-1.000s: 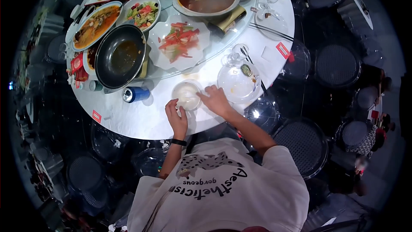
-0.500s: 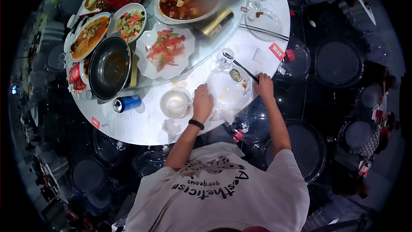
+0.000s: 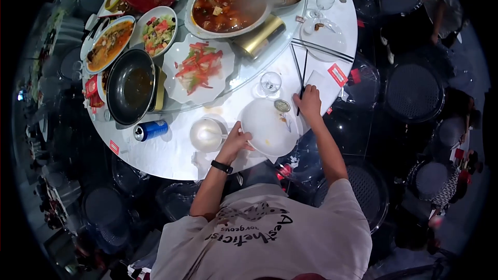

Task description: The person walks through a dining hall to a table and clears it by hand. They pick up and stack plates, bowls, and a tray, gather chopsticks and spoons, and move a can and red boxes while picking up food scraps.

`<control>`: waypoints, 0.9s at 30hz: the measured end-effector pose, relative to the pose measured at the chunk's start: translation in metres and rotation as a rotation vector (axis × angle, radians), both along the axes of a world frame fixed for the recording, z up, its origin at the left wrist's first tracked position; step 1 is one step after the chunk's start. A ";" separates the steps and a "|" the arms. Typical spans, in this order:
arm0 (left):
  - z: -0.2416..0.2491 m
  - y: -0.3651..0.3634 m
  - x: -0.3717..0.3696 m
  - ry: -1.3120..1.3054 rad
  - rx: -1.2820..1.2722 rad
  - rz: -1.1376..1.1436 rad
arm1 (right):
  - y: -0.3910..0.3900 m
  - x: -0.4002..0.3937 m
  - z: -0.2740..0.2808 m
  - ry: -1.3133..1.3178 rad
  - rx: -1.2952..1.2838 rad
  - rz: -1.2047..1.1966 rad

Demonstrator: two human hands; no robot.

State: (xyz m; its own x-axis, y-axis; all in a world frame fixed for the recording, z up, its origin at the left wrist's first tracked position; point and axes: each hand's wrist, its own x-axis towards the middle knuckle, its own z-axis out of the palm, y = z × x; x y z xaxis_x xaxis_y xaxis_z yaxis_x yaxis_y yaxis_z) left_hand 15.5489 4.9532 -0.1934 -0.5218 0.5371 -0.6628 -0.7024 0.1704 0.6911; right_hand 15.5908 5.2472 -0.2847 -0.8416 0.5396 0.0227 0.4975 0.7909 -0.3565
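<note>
My left hand grips the left rim of a white plate, thumb over the edge and fingers beneath. Food scraps and a shell-like piece lie on the plate, which looks slightly tilted. To its right, my right hand is closed around the near ends of black chopsticks, which point away across the table. A small clear glass stands just beyond the plate. Left of my left hand is a white bowl with a white spoon.
A blue can lies on the round white table. Beyond are a black pan, a scalloped plate of red and green strips, a soup bowl and a gold can. Another plate and chopsticks sit at right.
My left hand has moved from beside the bowl onto the plate's rim, and the plate has shifted left and nearer. My right hand has moved slightly left, and the chopsticks have swung to point away from me.
</note>
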 end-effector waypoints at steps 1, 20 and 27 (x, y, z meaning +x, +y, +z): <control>0.009 -0.003 0.002 -0.008 -0.014 0.038 | -0.002 -0.008 -0.006 -0.057 -0.059 -0.040; 0.155 -0.213 0.059 0.191 0.092 0.783 | -0.108 -0.049 0.219 0.446 -0.769 0.507; 0.162 -0.342 0.117 0.325 -0.121 1.228 | -0.229 -0.109 0.311 0.451 -0.887 0.861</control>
State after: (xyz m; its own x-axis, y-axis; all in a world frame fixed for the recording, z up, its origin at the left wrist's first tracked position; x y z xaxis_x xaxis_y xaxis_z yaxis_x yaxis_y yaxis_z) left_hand 15.6660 4.6114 -0.0313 -0.7772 -0.4666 -0.4223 -0.2444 -0.3945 0.8858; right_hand 15.4816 5.0179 0.0263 -0.9331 -0.1850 0.3082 -0.3435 0.2057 -0.9164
